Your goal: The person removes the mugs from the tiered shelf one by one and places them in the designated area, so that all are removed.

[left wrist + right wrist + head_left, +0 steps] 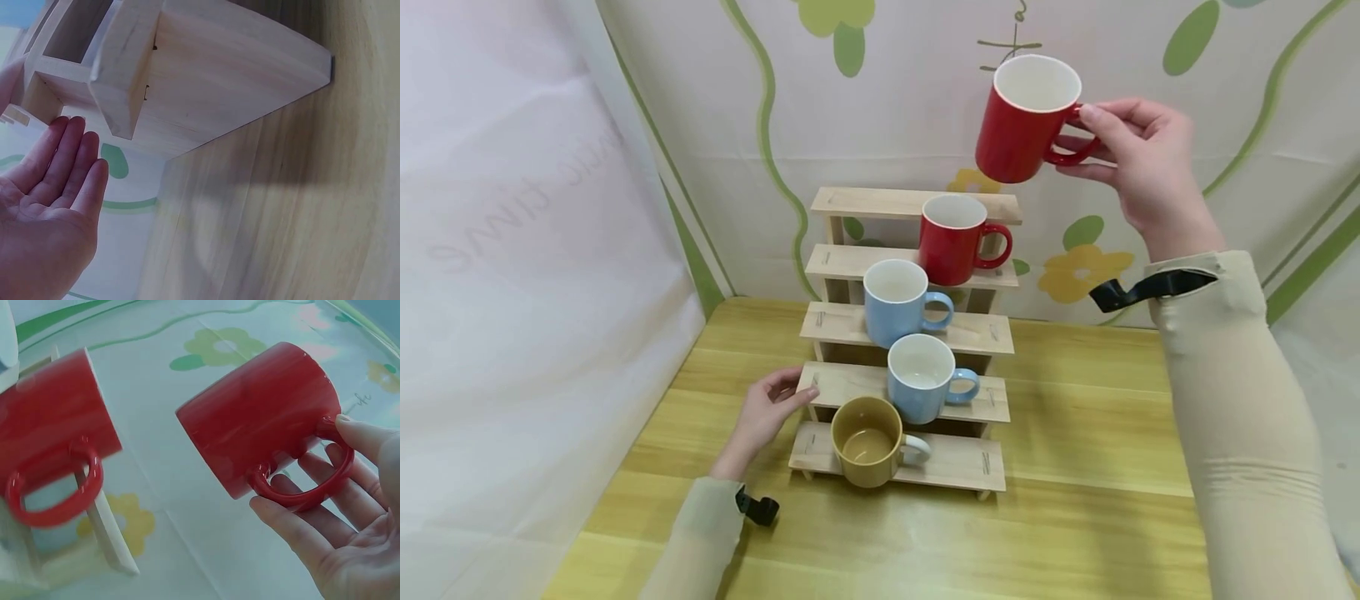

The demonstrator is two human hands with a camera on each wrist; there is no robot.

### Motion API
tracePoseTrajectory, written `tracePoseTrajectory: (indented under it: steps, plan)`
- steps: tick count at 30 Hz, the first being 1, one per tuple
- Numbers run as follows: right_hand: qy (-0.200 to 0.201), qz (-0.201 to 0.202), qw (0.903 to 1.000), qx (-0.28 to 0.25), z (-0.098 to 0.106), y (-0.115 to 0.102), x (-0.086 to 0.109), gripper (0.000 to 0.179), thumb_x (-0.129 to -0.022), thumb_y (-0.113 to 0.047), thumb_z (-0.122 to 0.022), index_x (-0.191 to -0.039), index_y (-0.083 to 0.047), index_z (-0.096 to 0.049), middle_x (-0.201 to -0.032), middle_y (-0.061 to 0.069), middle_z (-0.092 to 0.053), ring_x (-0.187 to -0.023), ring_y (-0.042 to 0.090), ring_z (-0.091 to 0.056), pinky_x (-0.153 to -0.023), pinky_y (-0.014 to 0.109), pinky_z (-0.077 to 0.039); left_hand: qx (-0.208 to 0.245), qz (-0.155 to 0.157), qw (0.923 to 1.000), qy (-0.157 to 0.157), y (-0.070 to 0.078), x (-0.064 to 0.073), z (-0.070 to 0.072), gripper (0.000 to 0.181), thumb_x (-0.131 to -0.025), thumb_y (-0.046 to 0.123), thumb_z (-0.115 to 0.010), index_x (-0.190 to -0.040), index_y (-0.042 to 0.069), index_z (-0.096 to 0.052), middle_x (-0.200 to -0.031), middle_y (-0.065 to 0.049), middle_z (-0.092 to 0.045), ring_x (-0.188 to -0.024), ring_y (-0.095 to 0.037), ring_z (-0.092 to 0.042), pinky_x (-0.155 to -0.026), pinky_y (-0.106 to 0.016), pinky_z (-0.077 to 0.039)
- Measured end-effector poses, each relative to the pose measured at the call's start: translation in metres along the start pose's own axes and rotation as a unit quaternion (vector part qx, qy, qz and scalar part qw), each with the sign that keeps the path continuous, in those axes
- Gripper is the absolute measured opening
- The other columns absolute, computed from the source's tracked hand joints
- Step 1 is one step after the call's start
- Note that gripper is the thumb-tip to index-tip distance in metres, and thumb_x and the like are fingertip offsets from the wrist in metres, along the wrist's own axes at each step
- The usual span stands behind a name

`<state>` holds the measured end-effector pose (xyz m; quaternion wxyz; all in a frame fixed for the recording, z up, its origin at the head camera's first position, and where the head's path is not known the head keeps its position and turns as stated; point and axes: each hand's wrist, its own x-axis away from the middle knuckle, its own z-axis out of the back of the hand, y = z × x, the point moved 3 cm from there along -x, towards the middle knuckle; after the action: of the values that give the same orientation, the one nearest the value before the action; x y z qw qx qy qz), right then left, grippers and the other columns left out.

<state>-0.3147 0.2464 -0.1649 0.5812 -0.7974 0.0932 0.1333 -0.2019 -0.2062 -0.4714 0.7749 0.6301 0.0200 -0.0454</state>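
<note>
Standing at the centre of the frame, a pale wooden five-step rack [838, 325] was touched at its lower left end by the left hand [766, 410], its fingers held nearly straight. At the upper right, the right hand [1156, 158] was raised, and a glossy red cylindrical mug with a white interior [1013, 137] was held in it above the rack. The mug was judged stiff, moderately heavy, slick-walled and breakable; hold was best taken by its curved red handle [290, 499], pinched there between thumb and fingers.
</note>
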Motion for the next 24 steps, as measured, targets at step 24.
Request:
tracePoseTrajectory:
  steps: [24]
  plan:
    - [0.068,-0.019,0.9963,-0.050,0.077,0.017,0.053,0.037,-0.087,-0.001,-0.079,-0.119,0.012,-0.067,-0.117,0.018,-0.070,-0.097,0.032,-0.073,-0.072,0.047,-0.058,-0.005,0.016,0.9999,-0.002,0.000,0.002,0.004,0.052,-0.091,0.021,-0.081,-0.132,-0.004,-0.061,-0.130,-0.020,-0.062,-0.124,-0.031,-0.057,-0.108,-0.034,-0.046]
